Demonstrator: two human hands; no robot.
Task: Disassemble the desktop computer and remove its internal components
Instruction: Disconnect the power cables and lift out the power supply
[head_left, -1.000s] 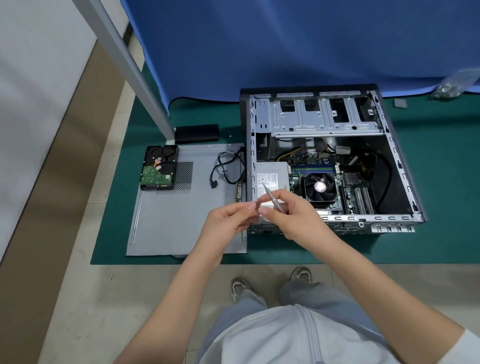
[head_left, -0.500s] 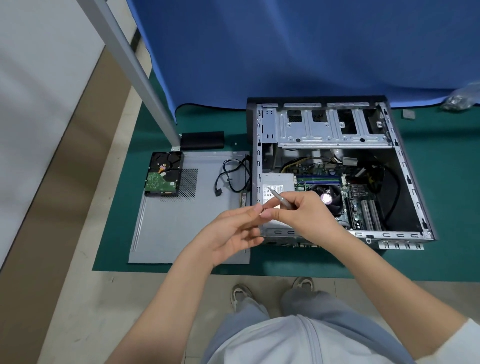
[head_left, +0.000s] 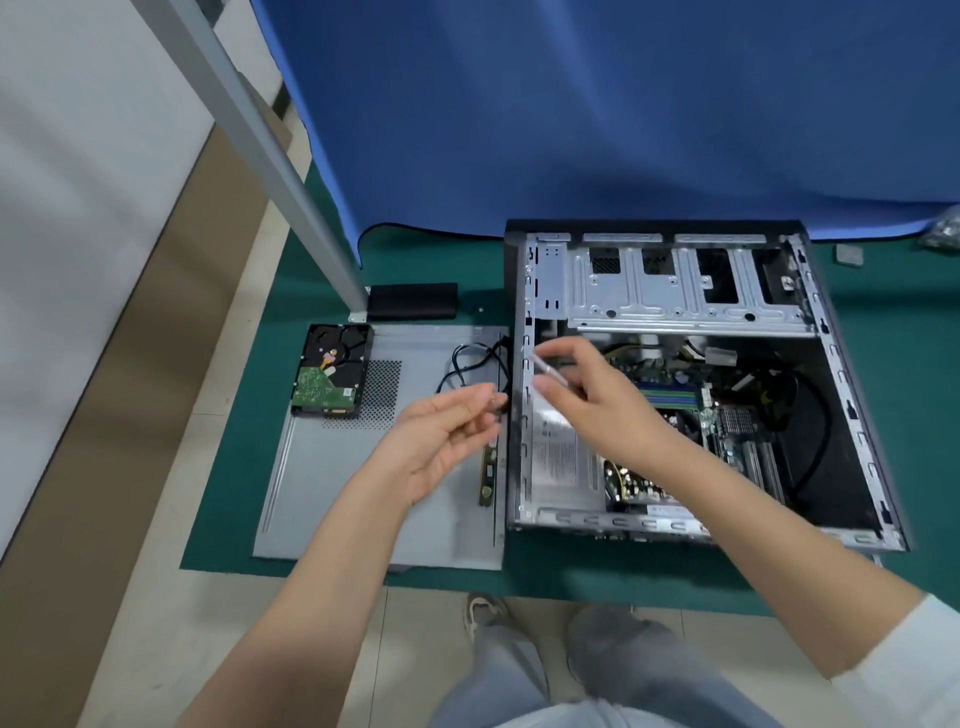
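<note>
Green mat (head_left: 234, 519) on floor, open computer case (head_left: 675, 291) lying on side. Right hand (head_left: 597, 395) pinches thin screwdriver (head_left: 548, 369) over case's left edge. Left hand (head_left: 441, 441) just beside case, palm up, fingers loose, holding nothing visible. Hard drive (head_left: 330, 371) on removed side panel (head_left: 332, 499).

A deep green mat (head_left: 234, 467) covers the beige tiled floor (head_left: 171, 649). A plain blue curtain (head_left: 597, 114) hangs at the far side. The computer case (head_left: 852, 395) is bare silver metal with a black interior, and its motherboard (head_left: 670, 395) is green with blue and green slot strips. The side panel (head_left: 332, 499) is pale grey with a dark dotted vent grid. The hard drive (head_left: 332, 370) is black with a green circuit board. The cable (head_left: 467, 364) is black. The screwdriver (head_left: 548, 369) is silver. The trousers (head_left: 623, 670) are grey-blue and the sleeve (head_left: 914, 670) white.
</note>
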